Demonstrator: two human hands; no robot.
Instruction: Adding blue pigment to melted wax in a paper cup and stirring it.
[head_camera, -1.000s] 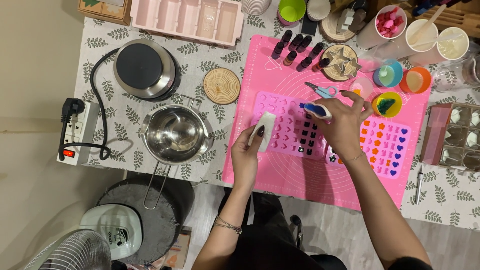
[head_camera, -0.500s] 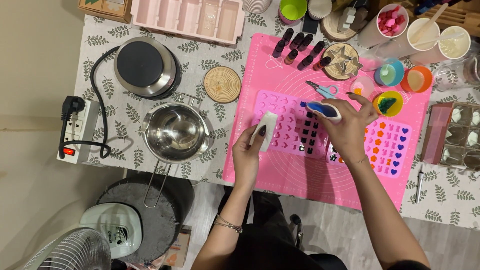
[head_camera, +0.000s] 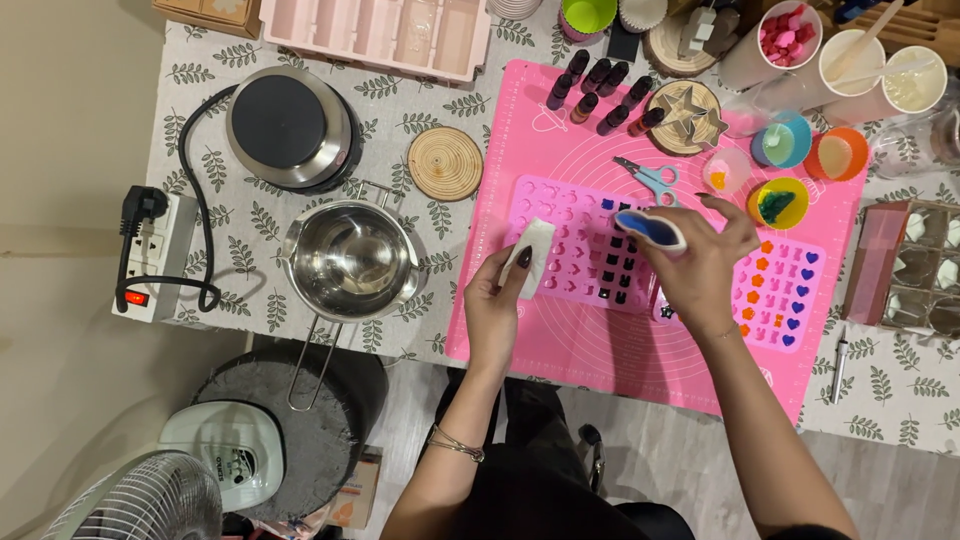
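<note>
Right hand (head_camera: 695, 265) has shifted slightly left along the mold since the earlier frame; left hand (head_camera: 497, 300) is staying put. Right fingers are wrapping a small cup of blue liquid (head_camera: 650, 228), tilting it mouth-down-left, just over the dark-filled cavities of the pink silicone mold (head_camera: 570, 240). Mold is lying directly under and left of those fingers, on the pink mat (head_camera: 620, 350). Left fingers are pinching a folded white tissue (head_camera: 533, 255), its top edge touching the mold's near-left part. Blue-handled scissors (head_camera: 650, 180) are sitting just beyond the right fingertips. Second mold with coloured hearts and flowers (head_camera: 785, 290) is lying right of the right wrist. Yellow cup (head_camera: 780, 203) is sitting just past the right knuckles. Steel pot (head_camera: 350, 262) is sitting well left of the left hand, with the hot plate (head_camera: 290, 125) beyond it.
</note>
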